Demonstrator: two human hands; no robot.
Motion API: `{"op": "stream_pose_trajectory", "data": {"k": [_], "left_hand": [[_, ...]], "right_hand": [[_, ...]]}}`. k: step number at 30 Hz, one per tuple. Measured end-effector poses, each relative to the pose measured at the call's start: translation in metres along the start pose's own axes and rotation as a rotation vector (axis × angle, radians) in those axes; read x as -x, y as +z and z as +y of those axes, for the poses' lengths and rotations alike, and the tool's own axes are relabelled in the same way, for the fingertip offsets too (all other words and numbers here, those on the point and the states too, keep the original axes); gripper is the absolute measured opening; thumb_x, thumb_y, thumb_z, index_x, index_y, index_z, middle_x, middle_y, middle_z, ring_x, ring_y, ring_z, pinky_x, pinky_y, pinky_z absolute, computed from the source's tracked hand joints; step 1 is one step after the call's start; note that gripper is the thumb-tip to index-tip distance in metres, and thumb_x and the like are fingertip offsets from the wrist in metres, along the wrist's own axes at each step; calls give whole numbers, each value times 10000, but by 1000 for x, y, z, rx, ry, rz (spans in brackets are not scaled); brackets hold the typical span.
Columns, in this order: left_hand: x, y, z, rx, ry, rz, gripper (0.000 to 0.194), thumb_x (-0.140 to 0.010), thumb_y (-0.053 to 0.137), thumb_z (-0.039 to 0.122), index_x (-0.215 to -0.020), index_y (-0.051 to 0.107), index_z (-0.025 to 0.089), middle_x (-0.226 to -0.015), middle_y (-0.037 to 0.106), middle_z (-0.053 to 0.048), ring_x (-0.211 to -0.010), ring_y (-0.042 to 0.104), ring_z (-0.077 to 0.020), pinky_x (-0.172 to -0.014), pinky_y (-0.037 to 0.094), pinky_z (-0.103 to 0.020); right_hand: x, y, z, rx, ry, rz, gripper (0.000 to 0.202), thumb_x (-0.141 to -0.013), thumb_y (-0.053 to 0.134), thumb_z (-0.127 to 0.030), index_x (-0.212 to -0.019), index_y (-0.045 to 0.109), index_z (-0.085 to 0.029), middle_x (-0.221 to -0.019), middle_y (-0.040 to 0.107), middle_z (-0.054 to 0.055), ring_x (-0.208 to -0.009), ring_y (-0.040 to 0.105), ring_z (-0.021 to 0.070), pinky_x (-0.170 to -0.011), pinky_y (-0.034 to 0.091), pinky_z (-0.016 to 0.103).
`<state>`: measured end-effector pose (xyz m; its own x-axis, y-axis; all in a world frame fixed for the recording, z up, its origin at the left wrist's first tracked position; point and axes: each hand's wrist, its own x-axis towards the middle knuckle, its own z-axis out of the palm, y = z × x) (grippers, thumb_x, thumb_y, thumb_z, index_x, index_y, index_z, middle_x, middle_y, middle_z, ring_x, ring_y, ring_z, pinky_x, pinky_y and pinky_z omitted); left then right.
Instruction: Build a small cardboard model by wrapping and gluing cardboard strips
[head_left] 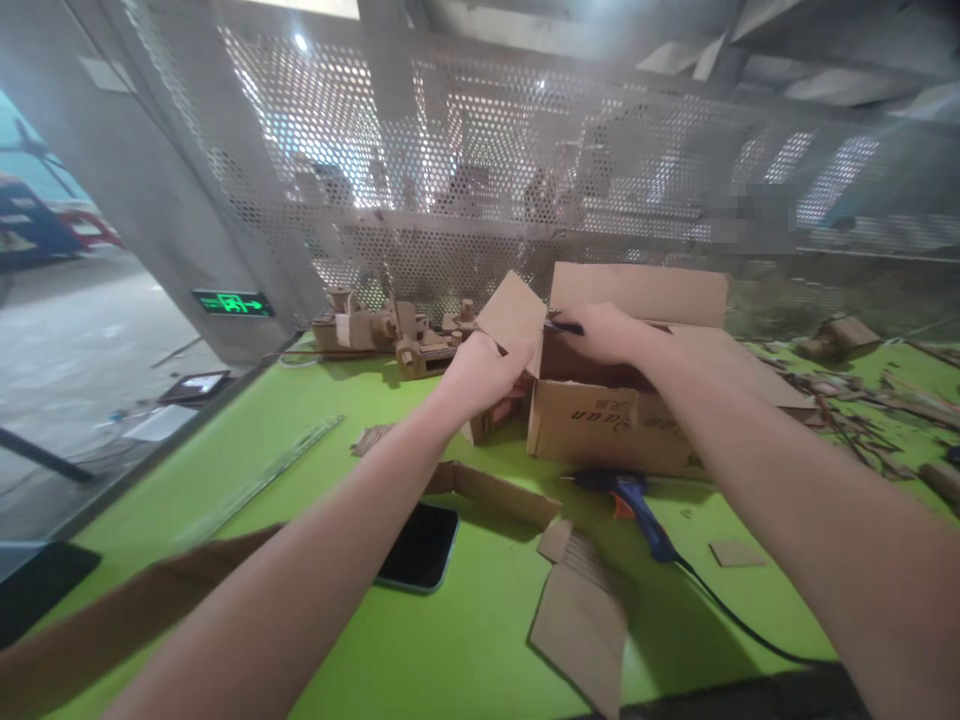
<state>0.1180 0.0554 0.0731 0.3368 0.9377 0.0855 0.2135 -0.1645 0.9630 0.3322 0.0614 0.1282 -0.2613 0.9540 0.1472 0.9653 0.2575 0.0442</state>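
Note:
My left hand (pixel 487 375) is closed on the left flap (pixel 516 308) of a cardboard box (pixel 600 425), which stands open with printed lettering on its front. In my right hand (pixel 604 332), over the box's left back corner, is a slim dark tool that looks like a utility knife (pixel 568 327). Its tip points left and meets the edge by the flap; whether it cuts in cannot be made out. The box's back flap (pixel 637 290) stands up, and its right flap (pixel 739 365) spreads outward. My right forearm hides part of the box.
A blue glue gun (pixel 637 505) with a trailing cord lies before the box. Cardboard pieces (pixel 581 620), a phone (pixel 421 548) and a clear ruler (pixel 270 475) lie on the green table (pixel 360 660). Cardboard models (pixel 420 340) stand behind left; scraps (pixel 862 410) litter the right.

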Motion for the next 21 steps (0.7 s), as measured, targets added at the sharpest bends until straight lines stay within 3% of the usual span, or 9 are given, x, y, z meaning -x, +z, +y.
{"op": "stream_pose_trajectory", "data": {"k": [4, 13, 21], "left_hand": [[4, 2, 5, 3, -7, 25, 264, -929, 664, 324, -742, 643, 139, -783, 785, -147, -724, 802, -255, -641, 670, -318], [5, 3, 6, -63, 29, 35, 328, -951, 640, 338, -678, 622, 157, -755, 773, -116, -636, 774, -197, -573, 617, -263], [11, -3, 17, -306, 106, 123, 474, -939, 653, 392, -520, 569, 187, -544, 671, -73, -588, 716, -196, -578, 557, -255]], "right_hand": [[-2, -3, -1, 26, -6, -13, 407, -1041, 555, -304, -1395, 729, -207, -1411, 732, 141, -1259, 709, 389, -1072, 542, 485], [2, -2, -1, 29, -37, -11, 394, -1034, 560, -282, -1382, 739, -233, -1395, 747, 108, -1240, 725, 347, -1056, 560, 436], [6, -3, -4, -6, -80, -2, 430, -1048, 540, -298, -1437, 703, -215, -1411, 737, 112, -1224, 736, 339, -1049, 564, 425]]}}
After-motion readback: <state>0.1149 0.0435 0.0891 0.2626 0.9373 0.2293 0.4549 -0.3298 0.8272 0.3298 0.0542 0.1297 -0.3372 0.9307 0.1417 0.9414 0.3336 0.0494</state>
